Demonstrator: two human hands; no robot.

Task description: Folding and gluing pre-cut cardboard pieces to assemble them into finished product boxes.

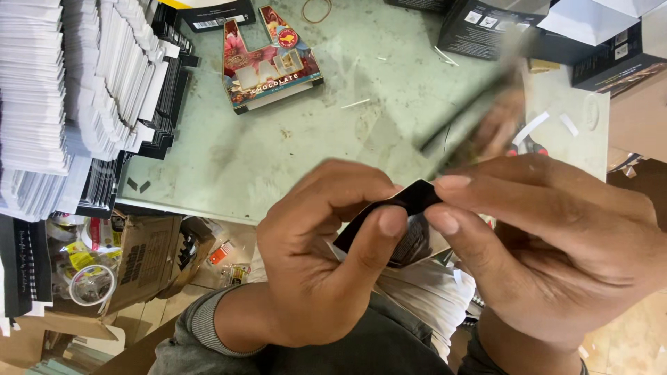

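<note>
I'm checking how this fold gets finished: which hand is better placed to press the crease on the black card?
Probably the left hand: its thumb lies flat on the black card, while the right hand only pinches the top edge.

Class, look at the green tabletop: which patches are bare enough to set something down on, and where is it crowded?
The widest bare patch of the tabletop lies between the stacked white and black cards on the left, the flattened colourful carton above and the hands below. Another runs right of the carton towards the dark boxes. The left edge and top right corner are crowded.
</note>
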